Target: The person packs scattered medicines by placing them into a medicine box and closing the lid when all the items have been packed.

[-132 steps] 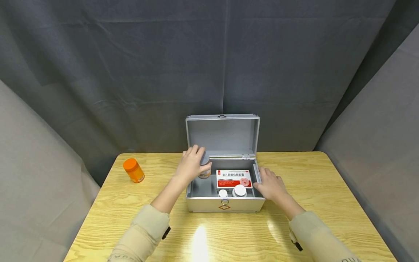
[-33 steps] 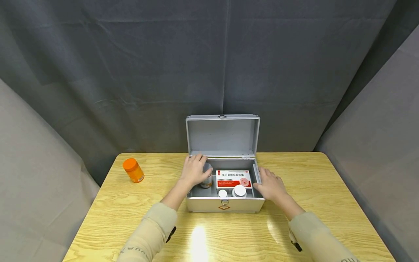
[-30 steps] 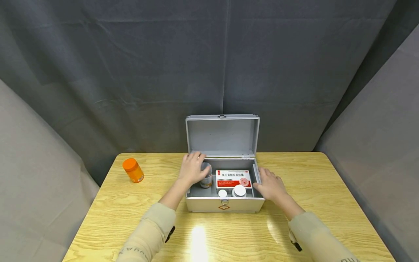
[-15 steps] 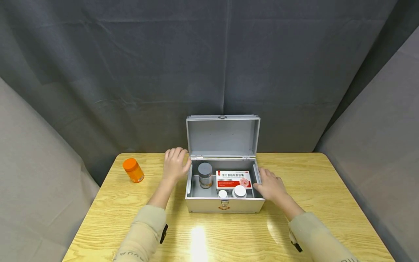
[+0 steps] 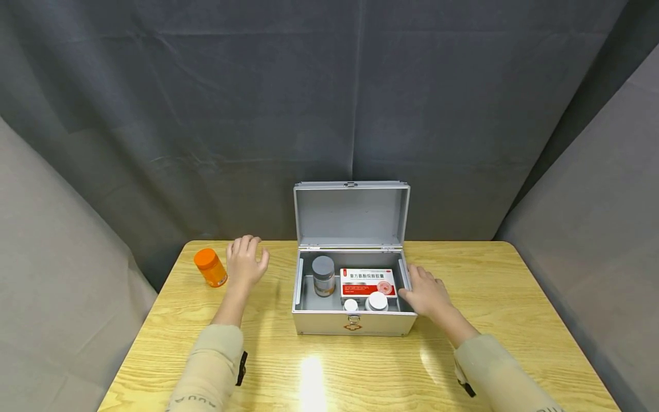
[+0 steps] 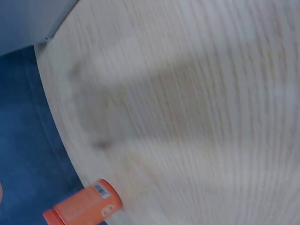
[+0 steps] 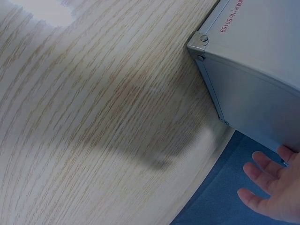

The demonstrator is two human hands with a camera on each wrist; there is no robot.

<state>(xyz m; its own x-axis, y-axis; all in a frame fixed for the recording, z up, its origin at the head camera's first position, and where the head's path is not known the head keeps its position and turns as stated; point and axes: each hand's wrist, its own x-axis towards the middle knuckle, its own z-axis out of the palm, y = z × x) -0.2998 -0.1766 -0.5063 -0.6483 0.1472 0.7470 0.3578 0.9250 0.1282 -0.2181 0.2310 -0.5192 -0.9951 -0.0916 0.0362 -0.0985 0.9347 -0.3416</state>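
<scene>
An aluminium medicine case [image 5: 324, 323] stands with its lid raised. Inside at the left is a grey-lidded jar [image 5: 323, 276], beside a white-and-red medicine box [image 5: 368, 282]. Two white-capped bottles, one small [image 5: 350, 305] and one larger [image 5: 377, 301], sit in front of that box. My left hand [image 5: 244, 264] hovers over the table, empty, its fingers loosely bent, just right of an orange bottle [image 5: 210, 268]. The same orange bottle [image 6: 86, 205] shows low in the left wrist view. My right hand [image 5: 426, 290] rests against the case's right side, fingers relaxed and spread in the right wrist view.
The wooden table [image 5: 494, 320] ends at a dark grey curtain [image 5: 247, 143] behind the case. Lighter cloth panels hang at the left [image 5: 62, 274] and right [image 5: 597, 229].
My left hand lowered the grey-lidded jar into the case, let go of it, and moved left across the table to beside the orange bottle. The right hand has stayed at the case.
</scene>
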